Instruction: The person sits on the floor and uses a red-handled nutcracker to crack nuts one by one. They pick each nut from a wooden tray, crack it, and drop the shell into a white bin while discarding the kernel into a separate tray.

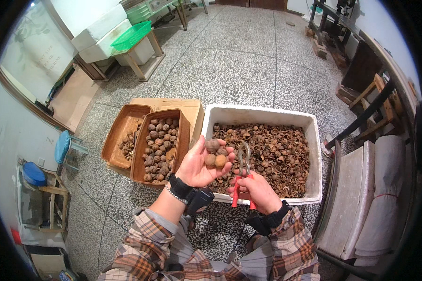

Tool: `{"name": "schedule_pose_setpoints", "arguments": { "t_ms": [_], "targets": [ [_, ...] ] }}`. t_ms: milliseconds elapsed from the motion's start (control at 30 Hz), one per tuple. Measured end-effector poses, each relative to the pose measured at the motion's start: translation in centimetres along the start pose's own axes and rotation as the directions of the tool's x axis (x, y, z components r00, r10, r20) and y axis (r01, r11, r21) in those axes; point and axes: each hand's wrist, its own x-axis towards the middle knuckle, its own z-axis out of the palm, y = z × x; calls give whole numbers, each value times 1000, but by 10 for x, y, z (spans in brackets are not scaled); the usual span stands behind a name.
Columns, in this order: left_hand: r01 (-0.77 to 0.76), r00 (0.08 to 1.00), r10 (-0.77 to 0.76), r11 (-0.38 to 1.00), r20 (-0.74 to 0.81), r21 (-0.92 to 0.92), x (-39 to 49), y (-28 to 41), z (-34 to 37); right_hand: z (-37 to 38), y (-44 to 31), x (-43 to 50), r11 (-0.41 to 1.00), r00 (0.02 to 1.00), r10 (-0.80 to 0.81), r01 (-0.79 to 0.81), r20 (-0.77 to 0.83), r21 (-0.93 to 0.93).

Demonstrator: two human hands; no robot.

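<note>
My left hand (197, 165) is palm up, with several whole round brown nuts (216, 154) resting on the palm and fingers. My right hand (262, 193) grips a metal nutcracker (244, 165) by its red handles, the toothed jaws pointing away from me. Both hands are over the near left side of a white foam box (211, 119) holding many cracked shells (274, 158). Left of it stands a deep woven basket (184, 130) of whole nuts (158, 140). Beyond that basket, a shallower woven tray (112, 140) holds broken pieces (128, 144).
The baskets rest on cardboard (193, 105) on the speckled floor (232, 70). A green plastic basket (132, 35) sits on a low wooden stand at the upper left. Blue-topped stools (63, 147) are at the left. A bench with a rolled grey cloth (387, 189) stands at the right.
</note>
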Motion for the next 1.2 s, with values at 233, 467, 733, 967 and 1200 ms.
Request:
{"name": "schedule_pose_setpoints", "arguments": {
  "t_ms": [233,467,733,967,1200],
  "targets": [
    [37,999,-38,997,5,75,4,4,4,-17,3,5,994,997,-65,61,-38,-92],
    [19,998,-31,982,59,188,4,4,6,-34,18,6,961,998,-35,17,-59,-276],
    [-117,990,142,894,-26,433,-4,-1,22,-58,2,-2,960,930,-168,230,-326,161],
    [-90,994,100,970,-33,228,-3,0,9,-27,3,-12,958,915,-266,285,-303,19],
    [-102,991,121,959,-57,263,2,-9,5,-33,16,-6,986,983,-88,109,-162,124]
  ]
}}
